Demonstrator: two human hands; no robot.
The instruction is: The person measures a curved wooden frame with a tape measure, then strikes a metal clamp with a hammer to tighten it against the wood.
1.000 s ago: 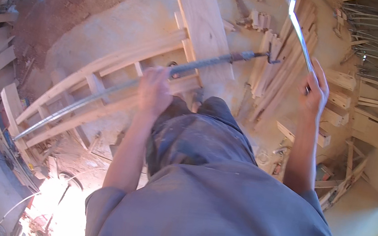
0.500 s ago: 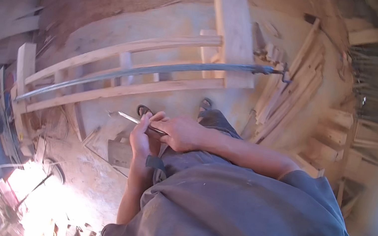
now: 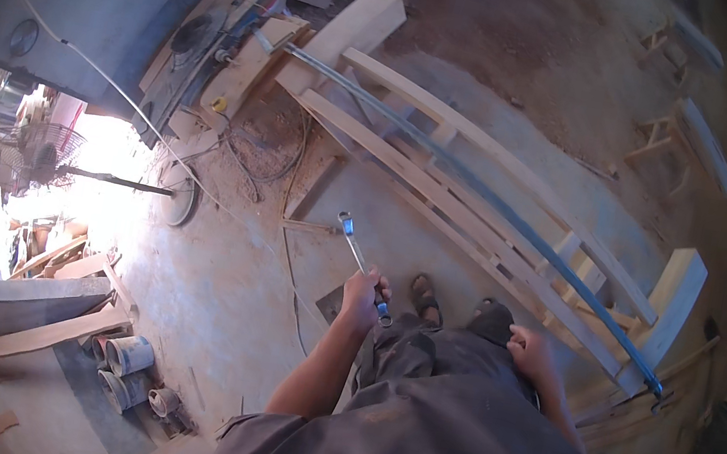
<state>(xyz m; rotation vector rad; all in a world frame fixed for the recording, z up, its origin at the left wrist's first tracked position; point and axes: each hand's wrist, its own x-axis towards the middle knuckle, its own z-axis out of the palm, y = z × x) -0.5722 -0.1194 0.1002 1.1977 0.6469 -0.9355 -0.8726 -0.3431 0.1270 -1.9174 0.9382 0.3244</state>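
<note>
My left hand is closed around a shiny double-ended ring spanner. One ring end points up and away, and the other shows below my fist. By my right thigh, my right hand hangs with its fingers loosely curled, and I see nothing in it. Ahead of both hands lies a pale wooden frame with long rails, short cross pieces and a thick post at each end. A long blue-grey bar clamp runs along it from end to end.
Left of the frame stands a machine table with boards and cables. A fan stands by the bright doorway. Paint buckets and planks are at lower left. Small wooden stools stand at far right.
My hands have parted; both were together at the spanner, and now only the left holds it. The right has moved to my thigh. My view has swung left.
</note>
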